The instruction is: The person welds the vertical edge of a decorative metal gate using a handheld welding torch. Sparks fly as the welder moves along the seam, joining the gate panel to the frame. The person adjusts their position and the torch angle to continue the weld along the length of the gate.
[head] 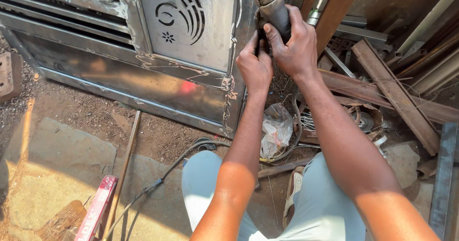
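1. My right hand (297,45) was clamped around the grey body of a power tool (276,12), fingers wrapped tight. The tool's long axis ran up and away from me, slightly tilted left, and its top end went out of the frame.
2. My left hand (254,66) was pinched shut on something small and dark just under the tool's body, touching the right hand. Couldn't tell exactly what that bit was, a key or a switch maybe.
3. Both hands sat right against the right-hand edge of the steel gate panel (143,73), the one with the cut-out swirl and flower pattern. The tool lay straight ahead of both hands, and the right hand was higher up on it.
4. A black cable (162,176) snaked over the dirt ground towards my knees.
5. Rusty angle-iron scrap (397,95) was piled off to the right, with a crumpled plastic bag (276,128) between my forearms.
6. A red level-like bar (98,207) lay at the bottom left, on the stone slab.
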